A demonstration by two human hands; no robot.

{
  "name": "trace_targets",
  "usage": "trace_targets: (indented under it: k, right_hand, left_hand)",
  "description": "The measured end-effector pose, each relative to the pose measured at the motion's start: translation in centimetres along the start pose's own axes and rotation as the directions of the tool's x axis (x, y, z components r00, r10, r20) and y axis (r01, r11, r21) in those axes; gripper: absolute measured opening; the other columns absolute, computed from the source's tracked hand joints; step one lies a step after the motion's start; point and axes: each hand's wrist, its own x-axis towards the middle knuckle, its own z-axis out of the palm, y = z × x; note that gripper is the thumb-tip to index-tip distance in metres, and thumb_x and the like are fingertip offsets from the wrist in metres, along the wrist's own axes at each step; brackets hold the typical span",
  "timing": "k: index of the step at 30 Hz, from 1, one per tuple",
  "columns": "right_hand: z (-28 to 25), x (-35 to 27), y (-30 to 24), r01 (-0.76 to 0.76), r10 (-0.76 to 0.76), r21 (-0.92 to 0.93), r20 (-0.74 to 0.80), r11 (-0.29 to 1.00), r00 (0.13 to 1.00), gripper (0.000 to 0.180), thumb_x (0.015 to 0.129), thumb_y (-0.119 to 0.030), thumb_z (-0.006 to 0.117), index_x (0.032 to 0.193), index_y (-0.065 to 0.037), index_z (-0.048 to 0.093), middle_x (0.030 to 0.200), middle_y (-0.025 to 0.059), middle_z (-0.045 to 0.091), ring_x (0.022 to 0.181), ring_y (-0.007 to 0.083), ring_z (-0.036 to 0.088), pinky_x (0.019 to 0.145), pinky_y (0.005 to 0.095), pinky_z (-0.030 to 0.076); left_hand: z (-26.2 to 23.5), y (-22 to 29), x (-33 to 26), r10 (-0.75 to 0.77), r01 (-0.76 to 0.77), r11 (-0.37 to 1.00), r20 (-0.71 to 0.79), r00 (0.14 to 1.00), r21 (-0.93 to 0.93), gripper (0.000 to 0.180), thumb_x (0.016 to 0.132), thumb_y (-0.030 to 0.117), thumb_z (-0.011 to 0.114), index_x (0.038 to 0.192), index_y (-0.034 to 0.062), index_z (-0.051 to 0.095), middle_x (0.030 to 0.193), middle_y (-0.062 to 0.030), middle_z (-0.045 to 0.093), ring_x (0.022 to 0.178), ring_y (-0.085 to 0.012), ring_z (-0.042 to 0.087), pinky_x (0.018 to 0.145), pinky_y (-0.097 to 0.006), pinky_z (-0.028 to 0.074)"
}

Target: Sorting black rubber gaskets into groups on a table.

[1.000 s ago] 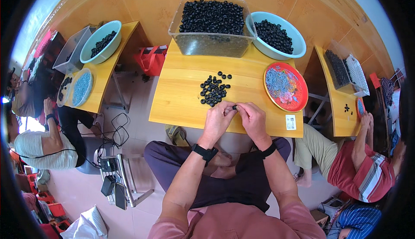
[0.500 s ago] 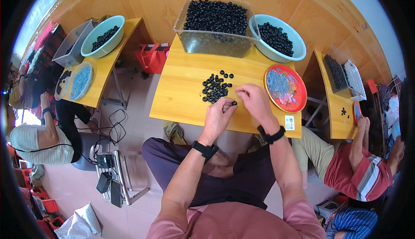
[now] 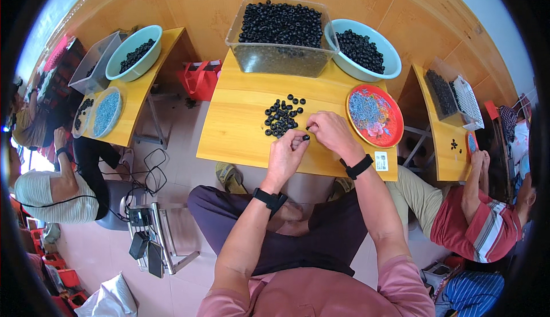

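Note:
My left hand (image 3: pixel 286 155) pinches a small black ring-shaped piece (image 3: pixel 306 137) between thumb and fingertips, over the near part of the yellow table (image 3: pixel 229 128). Close by on its right, my right hand (image 3: pixel 333 132) is closed in a pinch, with a tiny dark bit at its fingertips. Whether that bit is a second black piece, I cannot tell. Just beyond both hands lies a loose pile of black ring-shaped pieces (image 3: pixel 281 116). A red flowered plate (image 3: pixel 395 123) right of my right hand carries many small bluish-silver parts (image 3: pixel 366 108).
At the table's back stand a clear bin (image 3: pixel 275 60) and a light-green basin (image 3: pixel 395 72), both full of black pieces. A white label (image 3: pixel 381 161) sits at the near right corner. People work at side tables left (image 3: pixel 129 111) and right (image 3: pixel 444 159). A metal stand (image 3: pixel 166 237) holds devices.
My right hand has come slightly left and down, nearer my left hand, and a dark bit now shows at its fingertips. The left hand still pinches its black piece.

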Motion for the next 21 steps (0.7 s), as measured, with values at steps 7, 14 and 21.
trace_targets:
  k: [7, 14, 21]
  right_hand:
    - [-0.1, -1.9, 0.5, 0.051, -0.046, 0.062, -0.085, 0.997, 0.995, 0.012, 0.083, -0.006, 0.064, 0.092, -0.001, 0.070, 0.089, 0.0181, 0.072, 0.088, 0.0374, 0.069, 0.077, 0.0470, 0.054]
    - [-0.5, -3.7, -0.5, 0.094, -0.021, 0.413, -0.177, 0.906, 0.984, 0.009, 0.087, -0.005, 0.062, 0.094, 0.000, 0.067, 0.087, 0.0179, 0.070, 0.082, 0.0390, 0.067, 0.074, 0.0446, 0.054]
    - [0.6, -3.4, 0.9, 0.037, 0.057, 0.294, -0.303, 0.955, 0.951, 0.011, 0.087, -0.002, 0.062, 0.096, 0.000, 0.067, 0.092, 0.0189, 0.070, 0.088, 0.0376, 0.067, 0.077, 0.0462, 0.052]
  left_hand:
    - [0.5, -0.6, 0.1, -0.056, 0.057, 0.995, 0.008, 0.998, -0.080, 0.021, 0.089, 0.007, 0.074, 0.105, -0.0010, 0.064, 0.081, -0.0070, 0.072, 0.074, -0.0091, 0.067, 0.070, -0.027, 0.055]
    - [0.1, -0.1, 0.1, -0.037, 0.038, 0.999, 0.036, 0.999, -0.029, 0.021, 0.089, 0.009, 0.074, 0.105, -0.0004, 0.064, 0.078, -0.0073, 0.072, 0.071, -0.0096, 0.067, 0.068, -0.026, 0.055]
    - [0.5, -0.1, 0.1, -0.064, 0.064, 0.997, -0.010, 0.998, -0.042, 0.019, 0.091, 0.006, 0.072, 0.105, -0.0024, 0.061, 0.089, -0.0051, 0.071, 0.078, -0.0067, 0.064, 0.071, -0.023, 0.053]
